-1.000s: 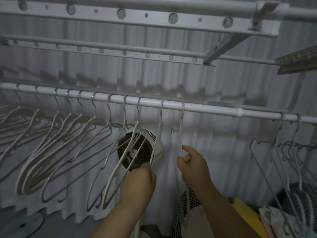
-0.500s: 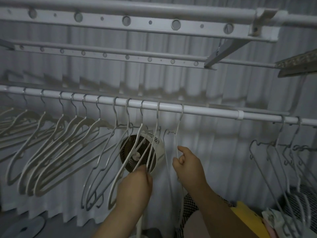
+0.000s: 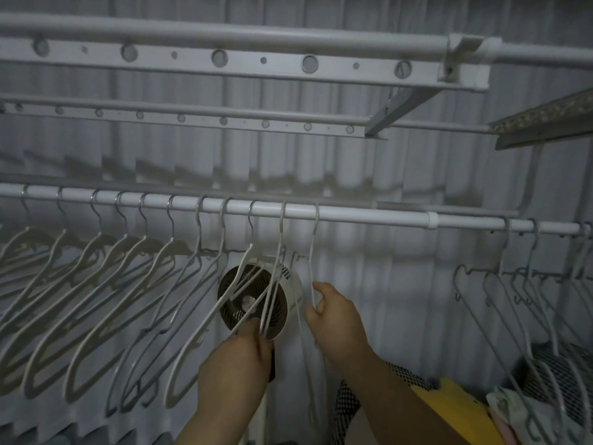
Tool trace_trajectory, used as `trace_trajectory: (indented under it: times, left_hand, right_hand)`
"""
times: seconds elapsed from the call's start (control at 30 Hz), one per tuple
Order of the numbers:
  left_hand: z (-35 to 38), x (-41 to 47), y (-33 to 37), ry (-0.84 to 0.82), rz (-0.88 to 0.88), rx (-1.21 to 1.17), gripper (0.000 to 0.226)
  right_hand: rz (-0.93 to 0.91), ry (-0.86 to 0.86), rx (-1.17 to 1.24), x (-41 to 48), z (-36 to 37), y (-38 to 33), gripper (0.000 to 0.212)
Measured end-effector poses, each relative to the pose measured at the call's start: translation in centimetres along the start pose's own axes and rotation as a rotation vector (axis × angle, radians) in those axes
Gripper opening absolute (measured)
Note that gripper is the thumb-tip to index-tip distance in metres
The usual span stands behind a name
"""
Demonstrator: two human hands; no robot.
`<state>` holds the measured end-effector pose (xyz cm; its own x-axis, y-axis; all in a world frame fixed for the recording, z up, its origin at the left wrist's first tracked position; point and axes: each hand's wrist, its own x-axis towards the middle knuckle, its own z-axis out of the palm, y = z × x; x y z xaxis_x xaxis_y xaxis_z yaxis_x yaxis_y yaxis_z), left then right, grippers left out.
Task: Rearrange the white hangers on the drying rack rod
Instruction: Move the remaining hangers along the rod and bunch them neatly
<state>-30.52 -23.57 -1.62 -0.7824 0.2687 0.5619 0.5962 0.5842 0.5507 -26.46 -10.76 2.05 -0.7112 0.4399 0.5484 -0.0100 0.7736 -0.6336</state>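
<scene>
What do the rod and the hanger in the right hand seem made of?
Rod: likely painted or coated metal tube, smooth white with slight sheen. Hanger pinched by right hand: thin white arms, probably coated wire; its hook looks bare grey metal.

Shot from one wide-angle camera worn on the head, facing forward at a pleated curtain, close up to the rod stretched across mid-frame. Near enough to catch the left hand at lower centre and the right hand just right of it, both on the hangers. Raised enough to take in the perforated rails along the top of the frame.
</scene>
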Motion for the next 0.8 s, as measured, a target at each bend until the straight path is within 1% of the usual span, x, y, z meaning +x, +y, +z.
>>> trace_trajectory:
  times: [0.1, 0.17, 0.23, 0.3, 0.47, 0.57, 0.6, 0.67, 0.73, 0.8]
  left_hand:
    - [-1.4, -0.4, 0.3, 0.069, 0.016, 0.023, 0.034]
    - [-2.3, -0.7, 1.0, 0.153, 0.05, 0.009, 0.034]
    - [-2.7, -1.2, 2.4, 0.23, 0.11, -0.072, 0.027]
    - [-2.4, -1.9, 4.2, 0.236, 0.163, -0.157, 0.021]
    - [1.6, -4.1, 10.0, 0.156, 0.269, -0.391, 0.015]
    - [5.0, -5.4, 14.5, 0.125, 0.319, -0.562, 0.024]
    - [6.4, -6.1, 16.2, 0.093, 0.312, -0.6, 0.023]
    - [9.2, -7.3, 18.9, 0.005, 0.253, -0.66, 0.018]
    - [11.9, -8.6, 21.6, -0.106, 0.135, -0.703, 0.033]
    - [14.1, -9.5, 23.8, -0.209, 0.024, -0.704, 0.053]
  right_hand:
    - [-0.004, 0.039, 0.015, -0.5, -0.6, 0.2, 0.046]
    - [-0.011, 0.117, 0.053, -0.9, -1.5, 0.5, 0.042]
    - [-0.012, 0.19, 0.089, -1.2, -3.0, 1.0, 0.035]
    - [-0.008, 0.234, 0.113, -1.7, -5.1, 1.7, 0.029]
    - [-0.004, 0.353, 0.174, -4.2, -13.0, 4.9, 0.021]
    - [0.036, 0.483, 0.3, -5.5, -18.7, 7.6, 0.018]
    - [0.042, 0.533, 0.327, -6.0, -20.7, 8.7, 0.019]
    - [0.059, 0.586, 0.315, -6.6, -23.8, 10.9, 0.019]
    - [0.129, 0.538, 0.271, -7.0, -26.0, 13.4, 0.019]
    - [0.203, 0.413, 0.2, -7.2, -26.7, 15.7, 0.027]
